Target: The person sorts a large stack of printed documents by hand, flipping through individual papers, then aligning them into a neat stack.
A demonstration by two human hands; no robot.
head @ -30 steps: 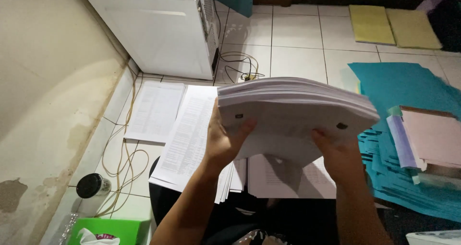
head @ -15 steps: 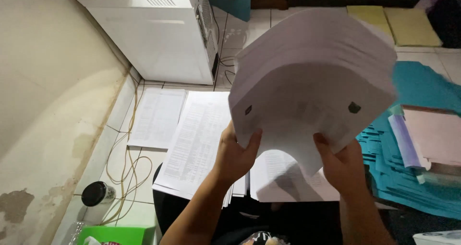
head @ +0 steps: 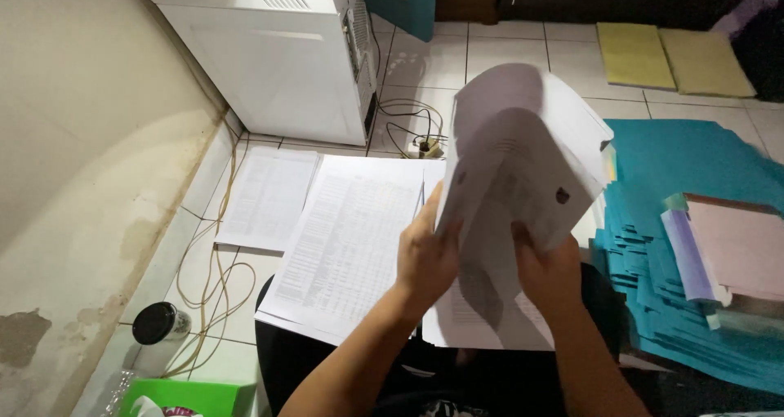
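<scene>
Now squaring the paper stack (head: 523,164), upright over the lap, pinched along its lower edge by left hand (head: 426,258) and right hand (head: 549,272); next likely needing a firm, even tap.

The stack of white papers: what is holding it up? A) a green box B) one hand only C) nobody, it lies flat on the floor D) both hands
D: the left hand and the right hand each grip the lower edge of the stack of white papers, which is raised above the sheets on the floor.
</scene>
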